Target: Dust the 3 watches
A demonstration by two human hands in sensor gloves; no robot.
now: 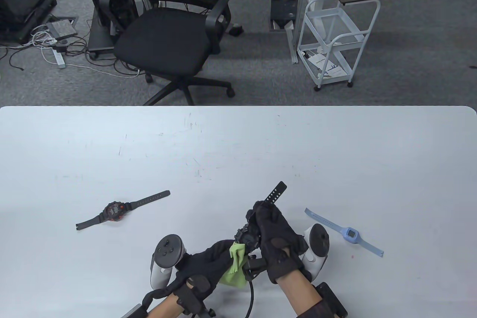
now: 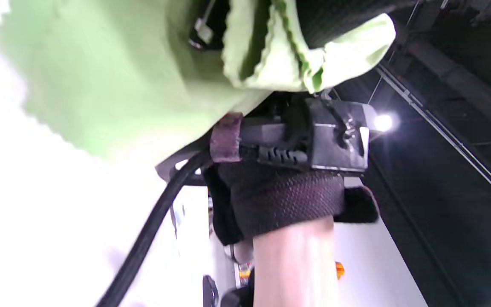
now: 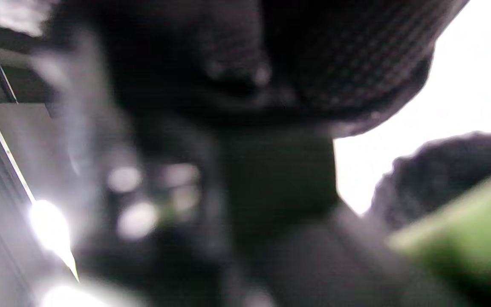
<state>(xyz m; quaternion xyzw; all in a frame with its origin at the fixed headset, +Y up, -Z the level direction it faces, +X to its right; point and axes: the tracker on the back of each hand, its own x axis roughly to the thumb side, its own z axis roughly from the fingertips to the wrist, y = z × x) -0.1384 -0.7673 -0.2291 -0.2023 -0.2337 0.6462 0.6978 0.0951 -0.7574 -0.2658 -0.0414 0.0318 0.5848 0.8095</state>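
Observation:
Near the table's front edge my right hand (image 1: pixel 270 238) grips a black watch (image 1: pixel 249 236) above the table; its perforated strap (image 1: pixel 275 192) sticks up and away past my fingers. My left hand (image 1: pixel 208 264) holds a light green cloth (image 1: pixel 235 264) bunched against the watch's case. The cloth (image 2: pixel 143 72) fills the top of the left wrist view, and a green blur (image 3: pixel 463 238) of it shows in the blurred right wrist view. A black watch with a red face (image 1: pixel 114 211) lies flat to the left. A light blue watch (image 1: pixel 348 234) lies flat to the right.
The white table (image 1: pixel 238 146) stretches far beyond the hands. Behind its far edge stand a black office chair (image 1: pixel 175 31) and a white wire cart (image 1: pixel 333 34). A black cable (image 1: pixel 251 292) runs down between my wrists.

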